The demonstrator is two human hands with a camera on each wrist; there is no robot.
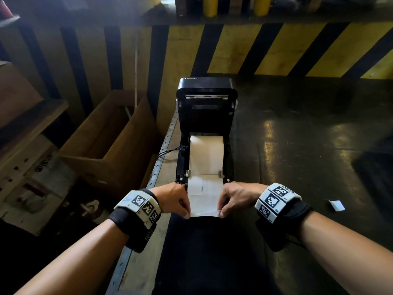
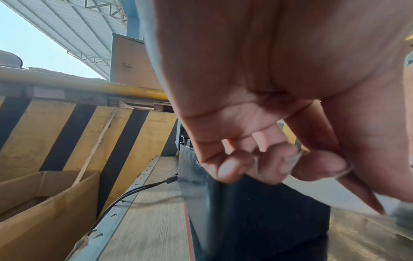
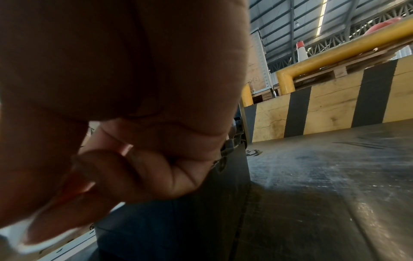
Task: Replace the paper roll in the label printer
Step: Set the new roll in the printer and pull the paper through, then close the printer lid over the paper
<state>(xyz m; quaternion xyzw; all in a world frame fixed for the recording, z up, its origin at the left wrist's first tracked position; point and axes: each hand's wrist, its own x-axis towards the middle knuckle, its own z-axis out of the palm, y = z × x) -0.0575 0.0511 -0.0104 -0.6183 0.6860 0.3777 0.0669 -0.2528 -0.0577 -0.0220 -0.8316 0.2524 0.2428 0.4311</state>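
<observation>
A black label printer (image 1: 206, 116) stands on the dark table with its lid swung up and back. A white paper roll (image 1: 206, 153) lies in its open bay. The paper strip (image 1: 205, 196) runs from the roll over the printer's front, between two grey guides. My left hand (image 1: 177, 199) pinches the strip's left edge near its free end. My right hand (image 1: 232, 199) pinches the right edge. In the left wrist view my left hand (image 2: 290, 159) has its fingers curled beside the printer's side (image 2: 234, 203). In the right wrist view my right hand (image 3: 111, 167) grips white paper (image 3: 15, 231).
An open cardboard box (image 1: 110, 145) stands left of the table. Black cables (image 1: 168, 152) run from the printer's left side. A striped yellow and black barrier (image 1: 276, 50) closes the back. A small white paper scrap (image 1: 336, 205) lies on the table at right.
</observation>
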